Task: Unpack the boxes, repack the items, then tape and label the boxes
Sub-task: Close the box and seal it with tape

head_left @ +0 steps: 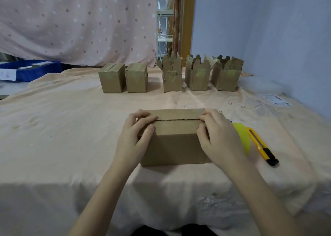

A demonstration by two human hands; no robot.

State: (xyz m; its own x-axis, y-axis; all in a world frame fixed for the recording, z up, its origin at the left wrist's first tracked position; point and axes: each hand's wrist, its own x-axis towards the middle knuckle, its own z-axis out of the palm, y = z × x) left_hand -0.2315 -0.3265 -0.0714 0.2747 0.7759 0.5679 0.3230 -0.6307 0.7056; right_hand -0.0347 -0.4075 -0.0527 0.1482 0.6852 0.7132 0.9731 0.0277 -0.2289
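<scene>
Cardboard is filling the middle of the view: a closed box (176,137) is sitting near us on the cloth (71,128), flaps meeting along an untaped seam; our left hand (135,139) is curling over its left end, fingers bending onto the top and thumb pressing the near edge; our right hand (217,137) is gripping the right end the same way, so both are holding the flaps down. Five more boxes are standing in a far row, two closed (123,78) on the left, three open (202,74) on the right. We are judging this as the closing step, just ahead of taping; the next move is calling for one hand to keep pressing the seam while the other is reaching right for the tape (241,137); the knife (262,146) is lying just beyond it, and a label (276,99) is lying far right.
</scene>
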